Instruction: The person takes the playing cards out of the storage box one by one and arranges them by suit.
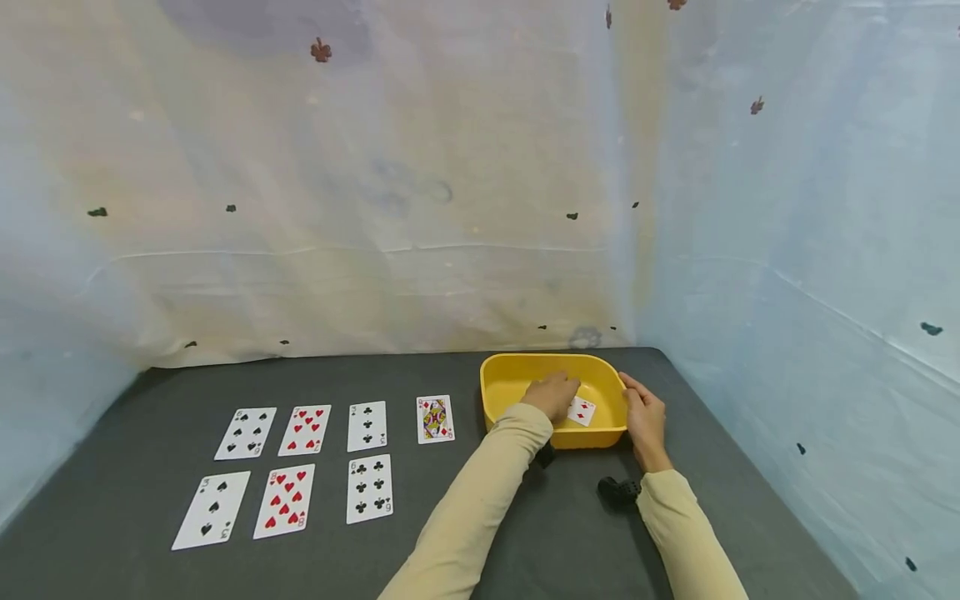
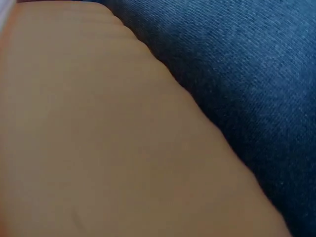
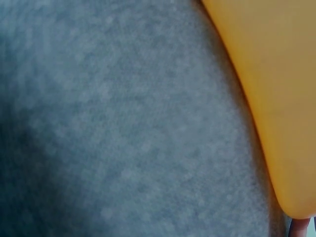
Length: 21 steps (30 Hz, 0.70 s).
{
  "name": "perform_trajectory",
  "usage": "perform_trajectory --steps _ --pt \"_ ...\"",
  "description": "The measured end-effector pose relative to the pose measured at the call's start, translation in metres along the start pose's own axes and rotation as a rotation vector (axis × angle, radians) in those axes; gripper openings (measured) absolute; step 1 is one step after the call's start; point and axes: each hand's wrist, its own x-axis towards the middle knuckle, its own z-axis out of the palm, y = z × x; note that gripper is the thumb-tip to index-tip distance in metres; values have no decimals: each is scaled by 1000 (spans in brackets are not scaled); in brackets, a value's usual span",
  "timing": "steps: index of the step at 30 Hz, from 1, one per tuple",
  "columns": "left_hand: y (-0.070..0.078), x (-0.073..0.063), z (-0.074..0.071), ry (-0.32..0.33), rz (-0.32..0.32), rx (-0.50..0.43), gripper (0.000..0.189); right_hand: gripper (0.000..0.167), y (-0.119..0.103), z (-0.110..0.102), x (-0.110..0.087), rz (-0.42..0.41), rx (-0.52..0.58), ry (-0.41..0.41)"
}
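A yellow plastic tub [image 1: 588,439] stands at the back right of the dark tabletop. My left hand [image 1: 552,396] reaches over its front edge into it, fingers beside a tilted playing card [image 1: 582,411] with red diamonds. Its far fingers are hidden, and I cannot tell whether they pinch the card. At the right end of the tub, my right hand [image 1: 647,419] grips the rim between thumb and fingers. The tub wall [image 2: 113,123] fills much of the left wrist view. In the right wrist view, the tub [image 3: 281,89] shows along the right, with a fingertip [image 3: 298,227] below it.
Face-up cards lie in two rows to the left, by suit: spades [image 1: 245,433], hearts [image 1: 304,430], clubs [image 1: 367,426] and a diamond face card [image 1: 436,419]. A pale sheet [image 1: 375,292] hangs behind and along the sides of the dark tabletop [image 1: 300,575].
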Motion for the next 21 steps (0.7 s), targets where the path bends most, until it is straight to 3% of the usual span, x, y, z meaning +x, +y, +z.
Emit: perform_trajectory --steps 5,13,21 --pt "0 1 4 4 -7 34 46 38 0 1 -1 -5 16 7" --pt "0 -1 13 -68 -47 -10 58 38 1 3 -1 1 -1 21" --pt "3 0 14 -74 -46 63 51 38 1 2 2 3 -15 15"
